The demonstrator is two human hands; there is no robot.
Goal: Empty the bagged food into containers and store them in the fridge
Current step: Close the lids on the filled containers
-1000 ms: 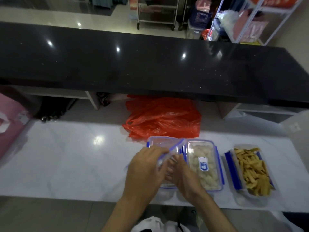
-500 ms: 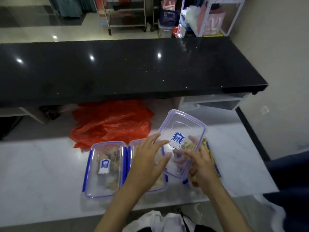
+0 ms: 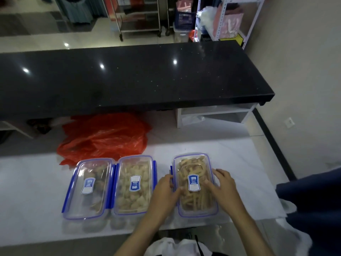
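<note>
Three clear lidded containers with blue clips stand in a row on the white counter. The left container holds dark pieces, the middle container pale round pieces, and the right container yellow fries. A clear lid with a blue label lies on the right container. My left hand presses on that lid's left edge. My right hand presses on its right edge. An orange plastic bag lies crumpled behind the containers.
A long black countertop runs across above the white counter. Metal racks and a white shelf unit stand on the far floor. A dark blue cloth hangs at the right edge. A wall with a socket is to the right.
The lid that my hands held tilted in the air now lies flat on the fries container, with both hands pressing its sides. The view has shifted right.
</note>
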